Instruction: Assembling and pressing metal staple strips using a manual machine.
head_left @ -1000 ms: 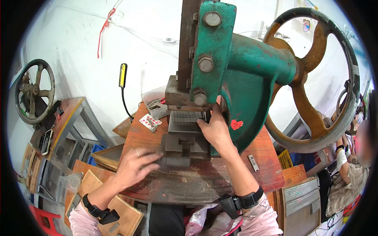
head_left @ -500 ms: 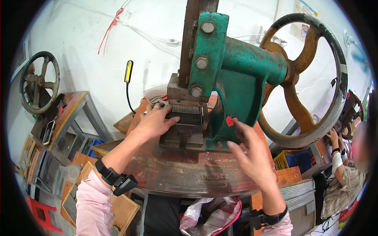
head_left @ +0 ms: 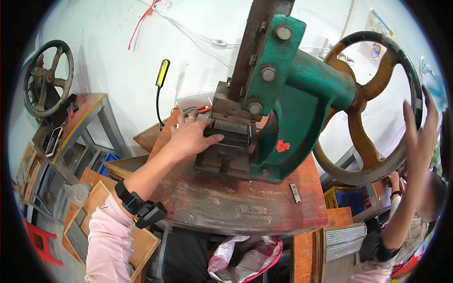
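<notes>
– Metal under the thumb of the L hand [head_left: 188, 137], correct?

– Approx. yes. The thumb is laid along the front of the dark block [head_left: 238, 137]; the other fingers are spread past its L end. Whether it's gripped or only steadied can't be told.

– And the R hand [head_left: 419, 146]?

– Fingers stretched & parted, blurred, by the rim of the big handwheel [head_left: 361, 92]; contact can't be confirmed.

– Where's the ridged piece [head_left: 231, 126]?

– Just behind the dark block, beneath the ram [head_left: 229, 109]. Any gap btwn the two is too small to judge.

– How's this step best done?

– Imo, the block should be kept square to the ridged piece w/ light, even pressure. Fingertips are best held to the side, clear of the ram's underside, & the wheel left unturned until the L hand is well out. Alignment should be checked 1st.

– Farther out?

– A small metal bar [head_left: 295, 193] is seen on the wooden tabletop [head_left: 226, 207], R of the green frame [head_left: 302, 113]. Back L, a yellow-headed lamp [head_left: 162, 75] is held up on a black gooseneck.
</notes>
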The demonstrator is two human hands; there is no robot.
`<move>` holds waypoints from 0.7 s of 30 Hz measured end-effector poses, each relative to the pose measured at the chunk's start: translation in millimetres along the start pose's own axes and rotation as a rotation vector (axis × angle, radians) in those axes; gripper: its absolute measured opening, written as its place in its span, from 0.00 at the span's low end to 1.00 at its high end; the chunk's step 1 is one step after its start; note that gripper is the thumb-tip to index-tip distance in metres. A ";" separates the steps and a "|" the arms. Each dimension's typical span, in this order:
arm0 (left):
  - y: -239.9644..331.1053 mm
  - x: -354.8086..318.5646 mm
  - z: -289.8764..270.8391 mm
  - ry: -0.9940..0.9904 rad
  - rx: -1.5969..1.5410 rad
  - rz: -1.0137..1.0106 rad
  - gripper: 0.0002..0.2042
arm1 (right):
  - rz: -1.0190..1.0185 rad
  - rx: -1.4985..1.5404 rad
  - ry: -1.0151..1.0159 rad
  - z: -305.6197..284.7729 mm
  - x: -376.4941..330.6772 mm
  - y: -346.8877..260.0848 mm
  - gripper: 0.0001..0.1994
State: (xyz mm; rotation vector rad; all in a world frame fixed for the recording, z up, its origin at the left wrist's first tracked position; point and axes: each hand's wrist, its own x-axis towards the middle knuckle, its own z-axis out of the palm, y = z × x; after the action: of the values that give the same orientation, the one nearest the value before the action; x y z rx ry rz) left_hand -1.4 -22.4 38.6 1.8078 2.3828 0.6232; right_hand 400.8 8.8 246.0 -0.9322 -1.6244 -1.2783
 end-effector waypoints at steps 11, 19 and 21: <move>-2.7 -10.4 36.4 0.135 -1.515 -0.133 0.26 | 0.749 0.588 -0.435 34.4 -3.6 91.8 0.27; -2.0 -12.2 48.5 0.138 -1.394 -0.144 0.18 | 0.925 0.788 0.141 26.5 -144.3 -77.7 0.13; 0.6 -7.6 45.9 0.102 -1.411 -0.194 0.18 | 0.704 0.529 -0.035 19.1 -95.4 -41.6 0.14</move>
State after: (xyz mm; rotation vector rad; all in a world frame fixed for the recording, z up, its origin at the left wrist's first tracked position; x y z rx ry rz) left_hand 15.6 -17.2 -4.4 0.8608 1.2962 1.7274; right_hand 394.3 14.3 140.6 -1.0446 -1.3634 -0.3312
